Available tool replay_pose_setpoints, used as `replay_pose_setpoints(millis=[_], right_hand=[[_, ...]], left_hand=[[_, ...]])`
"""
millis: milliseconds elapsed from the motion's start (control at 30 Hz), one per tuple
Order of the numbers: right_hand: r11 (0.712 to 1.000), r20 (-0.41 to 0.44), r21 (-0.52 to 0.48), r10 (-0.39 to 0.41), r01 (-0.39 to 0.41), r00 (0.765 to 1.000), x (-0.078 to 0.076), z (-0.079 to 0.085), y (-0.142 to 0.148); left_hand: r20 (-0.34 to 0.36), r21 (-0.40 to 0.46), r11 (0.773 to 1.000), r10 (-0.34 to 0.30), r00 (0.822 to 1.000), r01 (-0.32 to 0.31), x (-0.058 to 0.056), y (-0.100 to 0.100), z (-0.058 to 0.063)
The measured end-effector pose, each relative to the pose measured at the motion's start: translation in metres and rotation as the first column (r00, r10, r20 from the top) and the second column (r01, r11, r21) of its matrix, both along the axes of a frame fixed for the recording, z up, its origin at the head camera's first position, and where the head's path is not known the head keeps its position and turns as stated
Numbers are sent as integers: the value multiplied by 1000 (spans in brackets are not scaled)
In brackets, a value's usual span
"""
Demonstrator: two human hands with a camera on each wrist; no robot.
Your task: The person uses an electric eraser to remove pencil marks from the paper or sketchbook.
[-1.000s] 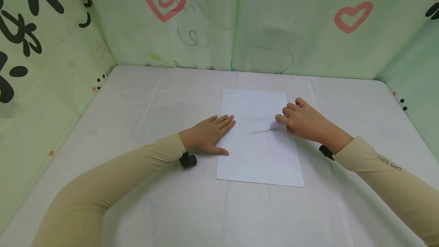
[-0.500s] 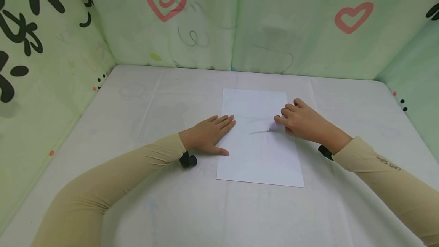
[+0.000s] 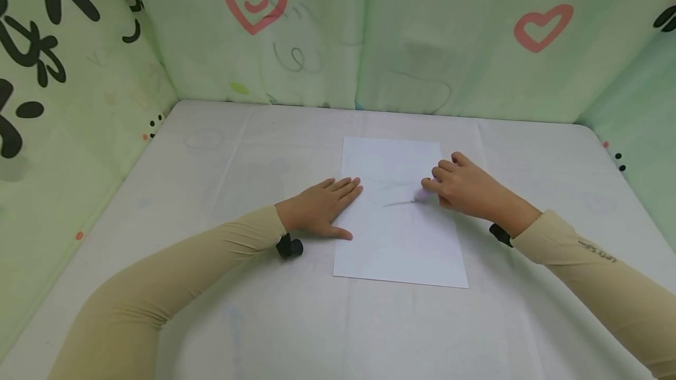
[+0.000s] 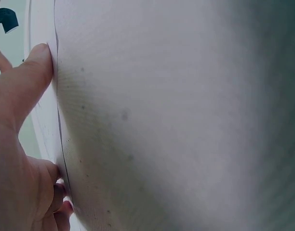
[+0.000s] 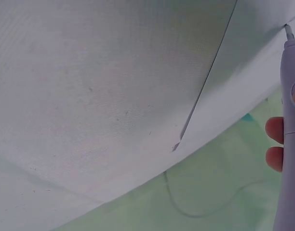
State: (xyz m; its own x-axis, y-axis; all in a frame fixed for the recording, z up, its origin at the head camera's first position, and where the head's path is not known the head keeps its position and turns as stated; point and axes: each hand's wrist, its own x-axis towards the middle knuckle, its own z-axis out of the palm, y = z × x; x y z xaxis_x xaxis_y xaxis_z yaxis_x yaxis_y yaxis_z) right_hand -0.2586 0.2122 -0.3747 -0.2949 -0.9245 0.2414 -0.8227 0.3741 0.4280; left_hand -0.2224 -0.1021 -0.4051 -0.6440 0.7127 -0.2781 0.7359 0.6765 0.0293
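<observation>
A white sheet of paper (image 3: 391, 157) lies on the table with a thin grey line (image 3: 397, 204) across its middle. My left hand (image 3: 321, 207) rests flat with fingers spread, over the sheet's left edge. On the other side, my right hand (image 3: 467, 187) grips a lilac pen-shaped tool (image 5: 289, 67), which has a thick body, a round button-like part and a narrow metal tip. That tip meets the paper at the line's right end, and the tool leans back toward my palm. In the head view my fingers hide most of the tool.
A white cloth (image 3: 264, 321) with faint stains covers the table. Green printed curtains (image 3: 433, 57) stand along its back and both sides. Black wrist cameras, such as the left one (image 3: 290, 247), hang beneath both wrists.
My right hand and the tool have shifted very slightly to the left, with the tip staying at the line's right end. My left hand and the paper stay put.
</observation>
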Motion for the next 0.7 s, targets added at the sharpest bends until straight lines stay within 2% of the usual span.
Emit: replay_pose_setpoints(millis=[167, 400, 567, 700], right_hand=[[999, -17, 11, -39, 39, 999, -1, -1, 1], [999, -5, -10, 38, -38, 999, -3, -1, 1], [1000, -43, -20, 12, -12, 999, -3, 0, 1], [1000, -26, -5, 1, -1, 1000, -3, 0, 1]], left_hand=[[5, 1, 1000, 2, 1000, -2, 0, 0, 0], [0, -4, 1000, 5, 1000, -5, 0, 0, 0], [4, 1, 1000, 4, 1000, -4, 0, 0, 0], [5, -5, 1000, 3, 1000, -3, 0, 0, 0]])
